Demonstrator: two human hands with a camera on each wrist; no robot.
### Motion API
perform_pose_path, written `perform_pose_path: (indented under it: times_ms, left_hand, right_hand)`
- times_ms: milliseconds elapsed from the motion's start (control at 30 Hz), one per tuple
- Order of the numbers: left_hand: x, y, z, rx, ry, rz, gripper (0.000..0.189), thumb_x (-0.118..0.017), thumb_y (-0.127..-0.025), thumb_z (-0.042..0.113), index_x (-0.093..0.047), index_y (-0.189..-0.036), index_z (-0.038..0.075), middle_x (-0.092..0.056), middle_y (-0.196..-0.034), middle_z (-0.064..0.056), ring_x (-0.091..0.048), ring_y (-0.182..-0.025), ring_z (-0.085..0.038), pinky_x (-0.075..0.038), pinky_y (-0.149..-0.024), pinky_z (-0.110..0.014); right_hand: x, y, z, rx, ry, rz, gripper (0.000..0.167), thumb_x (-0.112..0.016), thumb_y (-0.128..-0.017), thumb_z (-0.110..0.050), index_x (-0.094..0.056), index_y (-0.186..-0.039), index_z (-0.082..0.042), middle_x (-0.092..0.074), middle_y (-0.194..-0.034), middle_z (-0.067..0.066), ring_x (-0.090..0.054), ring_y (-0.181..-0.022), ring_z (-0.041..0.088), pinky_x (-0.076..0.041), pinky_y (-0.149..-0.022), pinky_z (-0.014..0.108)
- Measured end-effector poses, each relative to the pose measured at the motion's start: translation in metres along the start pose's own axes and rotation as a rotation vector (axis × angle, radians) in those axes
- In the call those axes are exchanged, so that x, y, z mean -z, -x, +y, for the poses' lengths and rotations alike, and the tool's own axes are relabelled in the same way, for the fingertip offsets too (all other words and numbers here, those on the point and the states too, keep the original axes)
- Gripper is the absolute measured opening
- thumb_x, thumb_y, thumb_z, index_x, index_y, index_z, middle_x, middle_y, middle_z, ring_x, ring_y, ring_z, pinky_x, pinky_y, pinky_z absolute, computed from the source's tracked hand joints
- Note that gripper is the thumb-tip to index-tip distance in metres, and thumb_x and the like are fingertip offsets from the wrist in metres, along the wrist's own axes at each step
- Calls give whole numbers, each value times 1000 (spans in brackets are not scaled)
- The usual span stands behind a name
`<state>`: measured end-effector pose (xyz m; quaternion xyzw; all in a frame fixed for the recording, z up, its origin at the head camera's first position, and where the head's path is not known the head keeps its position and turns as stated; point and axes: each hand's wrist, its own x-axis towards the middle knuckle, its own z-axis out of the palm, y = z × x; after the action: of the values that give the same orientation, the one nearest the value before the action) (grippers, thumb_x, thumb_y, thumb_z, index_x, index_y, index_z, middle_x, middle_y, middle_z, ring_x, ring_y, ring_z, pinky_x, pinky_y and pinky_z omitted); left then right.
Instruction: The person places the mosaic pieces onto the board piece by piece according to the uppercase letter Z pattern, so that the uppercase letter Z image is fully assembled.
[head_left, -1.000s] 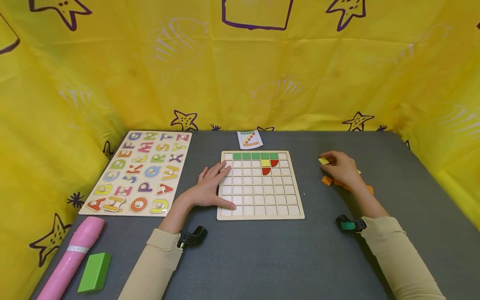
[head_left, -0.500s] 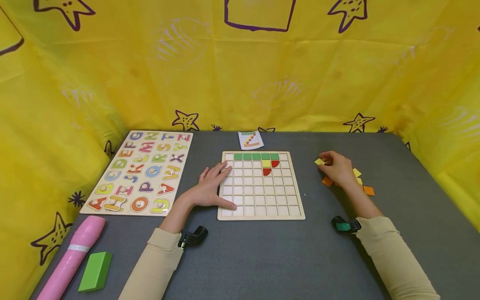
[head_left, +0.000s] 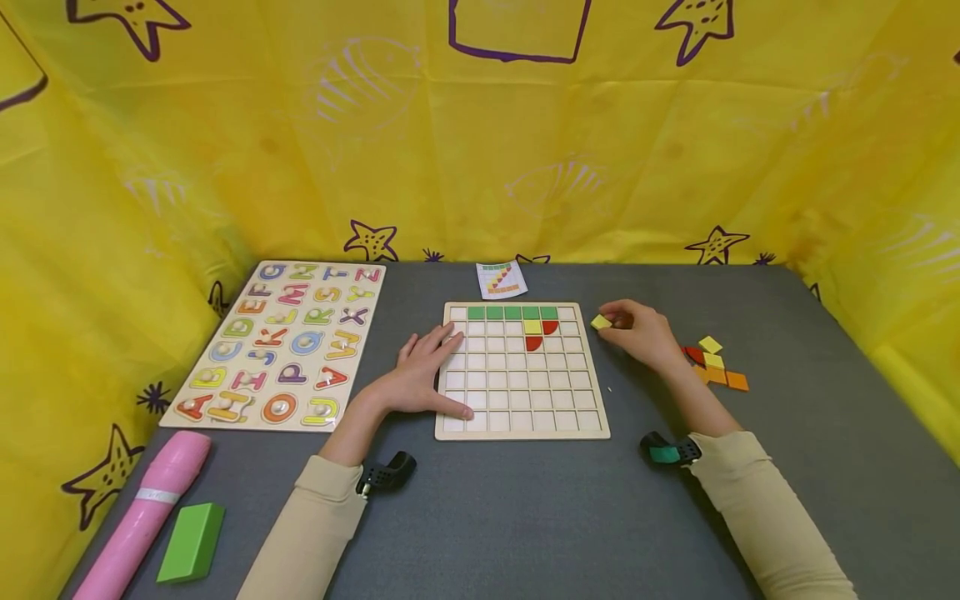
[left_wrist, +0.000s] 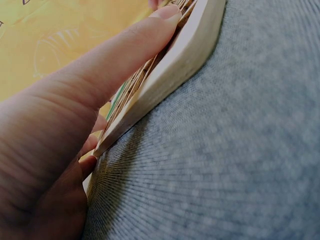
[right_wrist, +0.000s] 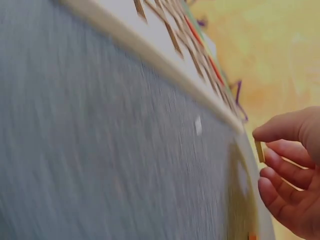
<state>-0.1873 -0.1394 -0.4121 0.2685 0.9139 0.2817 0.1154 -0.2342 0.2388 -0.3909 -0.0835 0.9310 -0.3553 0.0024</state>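
Observation:
A wooden grid board (head_left: pixel 519 396) lies mid-table. Green square tiles fill part of its top row, with a yellow tile (head_left: pixel 532 327) and two red quarter-round tiles (head_left: pixel 533 343) below them. My left hand (head_left: pixel 416 377) rests on the board's left edge, fingers spread; the left wrist view has its thumb (left_wrist: pixel 135 50) lying over the rim. Just right of the board, my right hand (head_left: pixel 641 332) pinches a yellow square tile (head_left: pixel 601 322) between thumb and fingers. In the right wrist view that tile (right_wrist: pixel 259 151) appears edge-on, above the table.
Loose yellow (head_left: pixel 710 343), red and orange tiles (head_left: pixel 737 381) lie right of my right hand. A small pattern card (head_left: pixel 502 282) is behind the board. On the left are an alphabet puzzle (head_left: pixel 281 346), a pink tube (head_left: pixel 153 504) and a green block (head_left: pixel 191 543). Yellow cloth (head_left: pixel 480 150) hangs behind.
My right hand has moved left from the loose tiles toward the board, carrying the yellow tile. More of the loose pile shows now. The left hand stays on the board.

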Motion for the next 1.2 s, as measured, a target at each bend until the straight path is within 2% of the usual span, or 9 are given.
perform_pose_path:
  times_ms: [133,233,433,633,700,900,1200]
  left_hand:
    - [1,1,0,4,1,2,117,-83,-70,54,-20,-156,7,-5,-163,-11,-1,-148,-29,5,-114,-53]
    - [1,1,0,1,-2,5,117,-83,-70,54,-20,-156,7,-5,-163,-11,-1,-149,-29,5,-114,-53]
    - [2,0,1,-8,-6,10,116,-83,-70,54,-21,-156,7,-6,-163,-12,-2,-148,-30,5,-113,-54]
    - [1,0,1,-8,-10,8,116,-83,-70,54,-21,-156,7,-5,-163,-12,-2,-148,-31,5,-113,-54]
    - [1,0,1,-6,-7,7,116,-83,-70,54,-20,-156,7,-5,-163,-11,-2,-148,-30,5,-114,-54]
    - [0,0,1,0,-12,2,116,-82,-70,55,-20,-156,8,-4,-163,-10,-1,-148,-30,5,-114,-54]
    - [0,1,2,0,-12,6,116,-83,-70,54,-20,-156,7,-5,-163,-11,-2,-148,-30,5,-114,-53]
  right_hand:
    - [-13,-2,-19,4,-40,-58,37,-71,-89,-18,-63,-123,-5,-64,-115,15,-56,-99,29,-45,-78,36]
    - [-23,-3,-33,41,-65,-100,35,-73,-88,-18,-65,-120,-6,-64,-112,13,-56,-96,27,-45,-76,35]
    - [-45,-6,-55,158,-96,-169,27,-76,-84,-14,-70,-110,-7,-67,-99,6,-58,-90,22,-45,-76,35]
    - [-60,-10,-67,318,-96,-213,21,-76,-83,-6,-71,-104,-5,-65,-89,5,-57,-81,19,-46,-70,34]
    - [-63,-11,-70,343,-80,-220,21,-75,-83,-5,-71,-103,-4,-65,-88,5,-56,-79,19,-45,-70,34]
    - [-69,-12,-73,312,-60,-209,22,-72,-84,-3,-71,-107,-5,-67,-95,7,-59,-85,20,-49,-77,34]
    - [-69,-9,-70,246,-186,-209,22,-62,-93,-2,-67,-114,-1,-69,-107,10,-63,-98,22,-51,-89,38]
